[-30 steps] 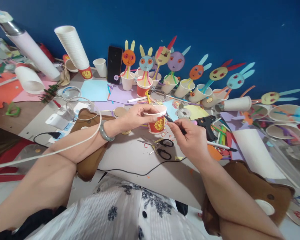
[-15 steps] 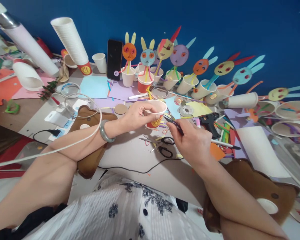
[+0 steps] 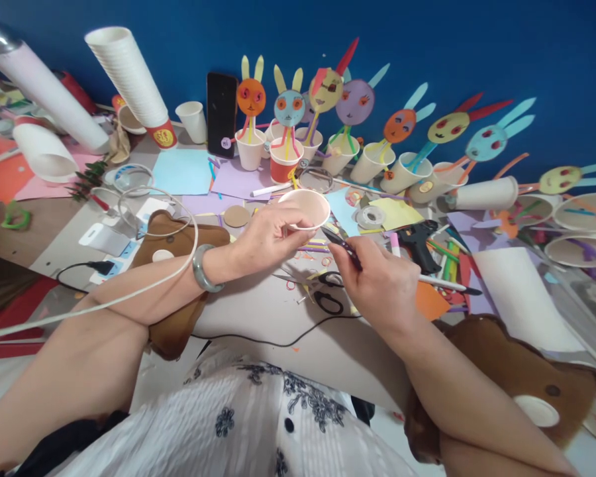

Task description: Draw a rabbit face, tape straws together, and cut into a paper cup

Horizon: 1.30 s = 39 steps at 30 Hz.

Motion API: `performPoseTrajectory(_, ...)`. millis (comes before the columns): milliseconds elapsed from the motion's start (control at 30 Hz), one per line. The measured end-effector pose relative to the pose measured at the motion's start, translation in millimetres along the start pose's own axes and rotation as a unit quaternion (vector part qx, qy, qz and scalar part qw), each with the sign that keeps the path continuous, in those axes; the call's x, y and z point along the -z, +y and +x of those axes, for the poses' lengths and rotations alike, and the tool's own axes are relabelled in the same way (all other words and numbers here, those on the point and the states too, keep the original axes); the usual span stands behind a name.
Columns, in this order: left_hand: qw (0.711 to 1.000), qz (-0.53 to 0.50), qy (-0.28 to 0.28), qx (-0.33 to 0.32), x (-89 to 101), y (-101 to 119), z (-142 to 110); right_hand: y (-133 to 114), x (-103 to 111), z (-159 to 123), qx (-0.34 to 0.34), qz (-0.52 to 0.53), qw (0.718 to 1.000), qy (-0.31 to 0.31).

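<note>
My left hand is closed on the rim of a paper cup, thumb outside and fingers over the edge. The cup's open mouth tilts toward me. In my right hand is a slim dark knife-like tool, its pointed tip close beside the cup's rim. Whether the tip touches the cup, I cannot tell. Below the hands lies a pair of black-handled scissors among paper scraps.
Paper-cup rabbit figures line the blue wall. Further left stand a phone and a tall cup stack. A glue gun and markers lie at right. A white cable crosses over my left forearm.
The paper cup has tipped so that its mouth faces me more and its red printed side is hidden. The dark tool stays near the rim. The view has shifted slightly.
</note>
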<state>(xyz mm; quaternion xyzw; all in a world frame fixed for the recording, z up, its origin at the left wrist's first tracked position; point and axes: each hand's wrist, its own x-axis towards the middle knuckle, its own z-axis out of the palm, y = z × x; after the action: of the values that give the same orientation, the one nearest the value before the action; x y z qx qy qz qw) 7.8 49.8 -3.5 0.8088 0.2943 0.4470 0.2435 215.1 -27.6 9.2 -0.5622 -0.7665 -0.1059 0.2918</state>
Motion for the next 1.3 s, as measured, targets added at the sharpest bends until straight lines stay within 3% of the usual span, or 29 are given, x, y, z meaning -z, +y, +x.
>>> performPoseTrajectory(133, 0.998, 0.042, 0.016, -0.036, 1.1, 1, 1, 4, 0, 8, -0.113, 0.222, 0.965, -0.082)
performPoseTrajectory(267, 0.996, 0.067, 0.009, -0.054, 4.4, 3, 1, 3, 1, 14, -0.15, 0.31, 0.93, -0.128)
performPoseTrajectory(367, 0.995, 0.072, 0.006, -0.062, 5.2, 4, 2, 2, -1, 9, -0.129, 0.263, 0.951, -0.094)
performPoseTrajectory(467, 0.995, 0.069, 0.011, -0.078, 4.6, 4, 2, 1, -4, 2, -0.065, 0.118, 0.991, -0.025)
performPoseTrajectory(567, 0.995, 0.06, 0.006, -0.085, 4.3, 4, 2, -1, -5, -2, -0.021, -0.012, 1.0, 0.004)
performPoseTrajectory(633, 0.995, 0.062, 0.002, -0.081, 4.6, 5, 1, -1, -4, -2, -0.027, -0.014, 1.0, 0.004)
performPoseTrajectory(700, 0.995, 0.069, -0.002, -0.075, 5.0, 6, 1, -1, -2, 1, -0.062, 0.074, 0.995, -0.021)
performPoseTrajectory(767, 0.995, 0.075, -0.006, -0.07, 5.4, 7, 0, 0, 0, 5, -0.117, 0.218, 0.966, -0.078)
performPoseTrajectory(833, 0.994, 0.081, -0.009, -0.069, 5.8, 8, 0, 2, -1, 8, -0.176, 0.353, 0.907, -0.147)
performPoseTrajectory(900, 0.994, 0.087, -0.014, -0.072, 6.2, 9, 0, 2, -2, 9, -0.211, 0.426, 0.86, -0.187)
performPoseTrajectory(933, 0.993, 0.088, -0.018, -0.072, 6.5, 9, 0, 2, -2, 10, -0.216, 0.433, 0.855, -0.189)
performPoseTrajectory(1133, 0.993, 0.089, -0.027, -0.074, 9.3, 11, 0, -8, 5, 7, -0.133, 0.234, 0.962, -0.046)
performPoseTrajectory(1233, 0.992, 0.095, -0.032, -0.079, 10.7, 13, 0, -8, 6, 7, -0.133, 0.239, 0.96, -0.053)
performPoseTrajectory(1300, 0.99, 0.104, -0.038, -0.087, 11.2, 14, 0, -5, 4, 8, -0.158, 0.313, 0.931, -0.103)
